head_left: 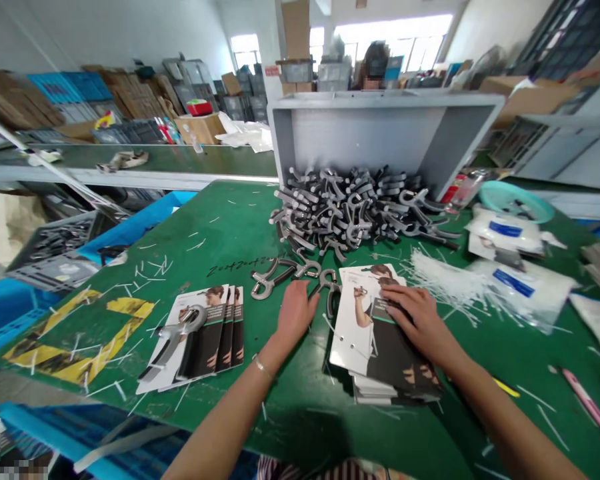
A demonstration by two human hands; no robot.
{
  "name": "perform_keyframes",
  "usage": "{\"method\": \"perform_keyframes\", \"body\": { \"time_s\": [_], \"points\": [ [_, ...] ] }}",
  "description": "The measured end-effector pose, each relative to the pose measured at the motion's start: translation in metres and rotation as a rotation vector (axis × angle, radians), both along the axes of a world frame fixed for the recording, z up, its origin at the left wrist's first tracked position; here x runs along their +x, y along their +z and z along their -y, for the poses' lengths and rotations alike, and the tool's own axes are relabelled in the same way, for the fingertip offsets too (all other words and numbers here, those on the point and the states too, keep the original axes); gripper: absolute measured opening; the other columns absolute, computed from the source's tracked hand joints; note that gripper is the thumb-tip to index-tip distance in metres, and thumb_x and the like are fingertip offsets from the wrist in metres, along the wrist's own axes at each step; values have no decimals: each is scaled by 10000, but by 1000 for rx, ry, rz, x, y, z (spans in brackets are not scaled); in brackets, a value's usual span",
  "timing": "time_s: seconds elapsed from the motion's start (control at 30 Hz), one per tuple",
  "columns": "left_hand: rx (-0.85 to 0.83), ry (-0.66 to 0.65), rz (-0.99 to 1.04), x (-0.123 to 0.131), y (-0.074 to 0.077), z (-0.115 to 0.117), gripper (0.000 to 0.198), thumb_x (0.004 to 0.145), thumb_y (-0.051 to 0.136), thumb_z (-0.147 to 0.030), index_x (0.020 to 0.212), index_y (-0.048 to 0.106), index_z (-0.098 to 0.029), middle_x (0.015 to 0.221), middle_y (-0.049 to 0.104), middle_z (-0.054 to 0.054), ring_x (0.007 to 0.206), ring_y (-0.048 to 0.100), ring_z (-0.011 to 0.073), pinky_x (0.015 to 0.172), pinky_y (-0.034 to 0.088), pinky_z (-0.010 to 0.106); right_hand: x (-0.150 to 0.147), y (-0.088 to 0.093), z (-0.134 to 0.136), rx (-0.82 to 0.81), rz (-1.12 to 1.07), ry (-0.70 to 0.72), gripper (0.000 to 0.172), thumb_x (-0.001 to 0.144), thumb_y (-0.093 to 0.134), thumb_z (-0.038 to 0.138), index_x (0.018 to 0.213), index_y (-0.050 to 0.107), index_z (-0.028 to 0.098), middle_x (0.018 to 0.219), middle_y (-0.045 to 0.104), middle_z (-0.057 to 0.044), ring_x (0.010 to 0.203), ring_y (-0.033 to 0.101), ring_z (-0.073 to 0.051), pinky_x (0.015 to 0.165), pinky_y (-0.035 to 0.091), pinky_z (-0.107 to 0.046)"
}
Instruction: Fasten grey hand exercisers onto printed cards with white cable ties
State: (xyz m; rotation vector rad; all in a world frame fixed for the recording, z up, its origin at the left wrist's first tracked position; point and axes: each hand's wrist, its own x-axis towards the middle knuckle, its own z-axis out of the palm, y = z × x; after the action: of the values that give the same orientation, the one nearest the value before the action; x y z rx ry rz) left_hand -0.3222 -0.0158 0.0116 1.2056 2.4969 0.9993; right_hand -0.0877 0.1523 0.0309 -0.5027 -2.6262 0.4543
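Observation:
My left hand [295,312] lies flat on the green table [220,233], fingers stretched toward a loose grey hand gripper [325,288] just ahead of it. My right hand [414,315] rests with spread fingers on top of a stack of printed backing cards [375,340]. A large heap of grey hand grippers [353,210] sits behind both hands. To the left lie several finished cards [200,337] with one hand gripper [177,332] mounted on top. Another loose hand gripper [270,279] lies between that pile and my left hand.
A grey open-fronted box [380,130] stands behind the heap. White cable ties [440,277] and plastic bags [515,280] lie to the right, with a teal bowl [517,200]. Blue crates [130,227] sit at the left. A person [375,67] sits beyond the box.

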Motion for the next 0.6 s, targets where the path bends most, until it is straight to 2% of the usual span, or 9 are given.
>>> {"method": "perform_keyframes", "body": {
  "time_s": [0.1,0.17,0.23,0.33,0.47,0.53,0.6],
  "points": [
    [-89,-55,-2,-6,-8,-48,370,758,718,-232,1067,614,-57,1194,607,243,1218,508,379,1046,377,501,-19,12,-12,-26,-31,43,279,990,466,307,1214,608,222,1250,646,-98,1155,543,-271,987,378,-494],
    [-131,-86,25,-12,-11,-65,342,731,727,-222,1021,625,-74,1157,628,232,1171,545,369,1003,412,473,-21,20,-9,-46,-62,57,267,996,463,295,1211,602,216,1214,661,-95,1120,551,-263,971,394,-482],
    [-171,-118,79,-20,-13,-70,312,688,740,-197,968,635,-108,1060,669,177,1051,615,319,913,468,401,-14,24,0,-64,-91,68,254,1002,457,278,1206,601,230,1200,664,-86,1101,554,-256,964,401,-474],
    [-217,-144,186,-34,-16,-59,251,615,743,-143,843,636,-147,816,682,67,780,658,232,707,493,299,5,28,15,-105,-124,96,234,1001,464,249,1185,607,253,1158,672,-74,1053,573,-246,934,426,-448],
    [-179,-95,298,-45,-16,-23,123,622,699,-167,710,613,-156,656,623,6,581,596,168,559,444,255,31,30,25,-243,-143,76,238,1005,448,237,1195,589,263,1070,689,-55,992,624,-209,872,477,-363],
    [-129,-61,368,-50,-9,0,124,679,665,-249,741,633,-147,650,628,7,532,578,156,516,441,253,39,33,28,-341,-131,37,236,1009,447,252,1211,566,269,1029,702,-36,964,649,-185,850,489,-322],
    [-46,-16,417,-52,9,22,243,752,620,-336,877,659,-132,751,677,35,610,625,169,548,477,257,39,39,31,-455,-115,16,213,1007,462,281,1199,555,273,986,710,-19,925,663,-171,837,493,-304]
  ]
}}
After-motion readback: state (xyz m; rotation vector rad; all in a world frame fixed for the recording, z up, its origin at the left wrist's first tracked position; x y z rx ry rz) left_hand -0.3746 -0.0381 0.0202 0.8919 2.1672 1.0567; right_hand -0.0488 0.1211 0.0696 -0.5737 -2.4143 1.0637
